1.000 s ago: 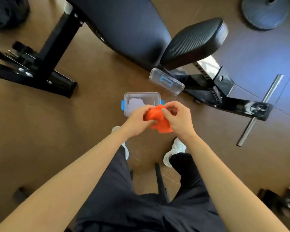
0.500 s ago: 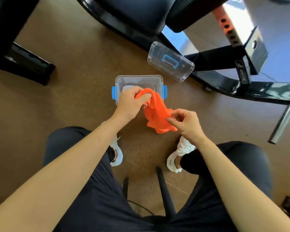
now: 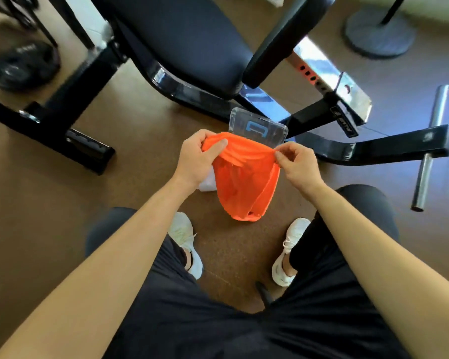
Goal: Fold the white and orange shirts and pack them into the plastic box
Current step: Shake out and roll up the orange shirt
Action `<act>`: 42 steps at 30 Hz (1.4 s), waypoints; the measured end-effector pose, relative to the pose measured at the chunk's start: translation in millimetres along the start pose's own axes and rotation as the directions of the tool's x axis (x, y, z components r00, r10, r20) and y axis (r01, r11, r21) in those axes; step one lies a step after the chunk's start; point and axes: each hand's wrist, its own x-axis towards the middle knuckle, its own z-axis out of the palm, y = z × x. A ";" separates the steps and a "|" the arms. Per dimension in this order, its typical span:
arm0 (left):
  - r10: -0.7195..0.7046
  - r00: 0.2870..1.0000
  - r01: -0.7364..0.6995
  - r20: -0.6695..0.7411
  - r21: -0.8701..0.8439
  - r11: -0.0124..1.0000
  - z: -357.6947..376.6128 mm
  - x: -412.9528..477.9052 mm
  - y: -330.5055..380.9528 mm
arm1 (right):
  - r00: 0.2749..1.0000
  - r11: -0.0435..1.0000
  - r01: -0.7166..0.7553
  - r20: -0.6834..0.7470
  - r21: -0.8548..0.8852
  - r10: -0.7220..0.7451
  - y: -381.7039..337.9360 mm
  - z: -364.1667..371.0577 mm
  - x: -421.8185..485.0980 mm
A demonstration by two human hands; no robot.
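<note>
**As the Orange Shirt Is Being Opened Out, Folding Is Only Beginning**

Whereas the orange shirt [image 3: 244, 185] was bunched low over the plastic box half a second ago, it is now hanging spread between both hands at frame centre. At centre left, the left hand [image 3: 198, 156] is gripping one end of the shirt's upper edge, with the thumb on top and the fingers curled round the cloth. Just below that wrist, a white patch [image 3: 207, 184] is showing. It is probably the white shirt lying in the box, but the hanging cloth is hiding the box itself, so this cannot be confirmed. Above the shirt, the clear lid [image 3: 259, 125] is lying on the floor, off the box. At centre right, the right hand [image 3: 294, 161] is pinching the other end of the edge. The hands are holding apart and drawing the edge taut. Judgement: the garment is being opened for folding, not packed, so folding and stowing of the orange shirt are still remaining.
</note>
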 end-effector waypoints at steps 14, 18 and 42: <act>0.157 0.982 -0.183 -0.104 -0.322 0.929 -16.3 -55.5 129.3 | 0.992 0.998 0.026 0.126 -0.052 -0.019 -44.6 16.4 -98.6; 0.145 0.984 -0.178 -0.106 -0.463 0.868 -27.9 -67.4 143.9 | 0.999 0.999 0.037 0.019 -0.038 -0.036 -55.9 24.7 -96.5; -0.178 0.897 0.090 -0.405 -0.227 0.970 -113.1 -13.2 34.7 | 0.912 0.812 0.409 0.219 -0.417 -0.347 -111.1 -135.7 -45.4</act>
